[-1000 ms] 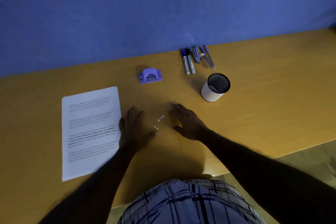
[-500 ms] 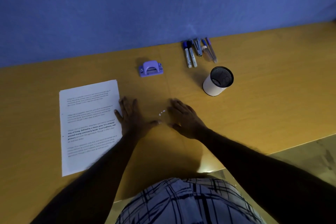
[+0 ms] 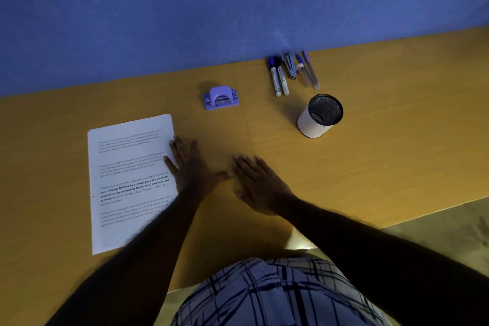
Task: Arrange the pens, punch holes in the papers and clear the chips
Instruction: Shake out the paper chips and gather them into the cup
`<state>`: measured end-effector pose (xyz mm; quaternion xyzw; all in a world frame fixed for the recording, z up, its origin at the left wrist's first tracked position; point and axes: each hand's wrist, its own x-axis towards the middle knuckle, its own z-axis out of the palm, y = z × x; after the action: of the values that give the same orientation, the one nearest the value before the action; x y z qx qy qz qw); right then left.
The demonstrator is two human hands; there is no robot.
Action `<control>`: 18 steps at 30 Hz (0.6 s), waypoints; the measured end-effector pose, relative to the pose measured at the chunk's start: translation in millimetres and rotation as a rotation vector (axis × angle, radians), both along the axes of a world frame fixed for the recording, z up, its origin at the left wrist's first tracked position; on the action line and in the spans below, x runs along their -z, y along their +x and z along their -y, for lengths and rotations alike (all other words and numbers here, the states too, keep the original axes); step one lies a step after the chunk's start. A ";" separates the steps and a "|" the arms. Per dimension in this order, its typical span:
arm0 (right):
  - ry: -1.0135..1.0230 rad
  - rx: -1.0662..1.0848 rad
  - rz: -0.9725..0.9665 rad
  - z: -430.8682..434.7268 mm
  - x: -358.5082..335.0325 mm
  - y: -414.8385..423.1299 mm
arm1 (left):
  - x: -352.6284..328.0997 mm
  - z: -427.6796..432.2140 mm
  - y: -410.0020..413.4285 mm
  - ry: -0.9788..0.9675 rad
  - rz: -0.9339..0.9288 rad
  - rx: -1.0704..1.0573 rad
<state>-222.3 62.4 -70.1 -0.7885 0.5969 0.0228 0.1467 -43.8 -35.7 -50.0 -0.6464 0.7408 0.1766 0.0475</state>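
My left hand [image 3: 190, 167] lies flat on the desk, palm down, its fingers on the right edge of the printed paper sheets [image 3: 127, 180]. My right hand [image 3: 259, 182] is flat beside it, and its fingertips meet my left thumb. The small white paper chips are out of sight, hidden under or between my hands. A purple hole punch [image 3: 221, 97] sits farther back. Several pens and markers [image 3: 291, 71] lie in a row against the wall. A white pen cup with a black mesh inside [image 3: 318, 116] stands right of my hands.
The yellow wooden desk [image 3: 383, 153] runs along a blue wall [image 3: 211, 8]. Its front edge cuts diagonally at the lower right, with floor [image 3: 449, 222] beyond. My checked shirt fills the bottom of the view.
Both hands slid together across the desk. The gap between them closed and the white chips seen there earlier are now covered. My left fingers moved onto the paper's edge.
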 end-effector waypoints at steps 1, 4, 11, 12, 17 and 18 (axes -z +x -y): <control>-0.001 0.005 -0.013 -0.7 1.7 1.0 | -0.3 -1.1 -0.1 0.000 0.003 -0.003; 0.008 0.016 -0.041 -1.9 5.4 1.5 | -0.3 -4.1 -0.6 -0.009 -0.010 -0.025; 0.004 0.071 0.245 3.8 -8.0 -1.7 | 5.3 -3.2 6.0 -0.028 -0.098 0.067; 0.028 0.150 0.370 4.3 -12.3 -3.8 | 5.2 -2.4 6.9 -0.044 -0.118 0.099; 0.103 0.804 0.934 12.0 -33.7 -15.0 | -1.8 0.2 2.4 -0.123 -0.313 0.177; 0.122 0.941 1.109 14.8 -36.8 -17.4 | -3.0 0.2 -0.2 -0.103 -0.370 0.202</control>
<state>-239.6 47.6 -33.3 -0.3343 0.7082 -0.4124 0.4654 -44.0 -35.8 -47.0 -0.5272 0.8058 0.2483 -0.1047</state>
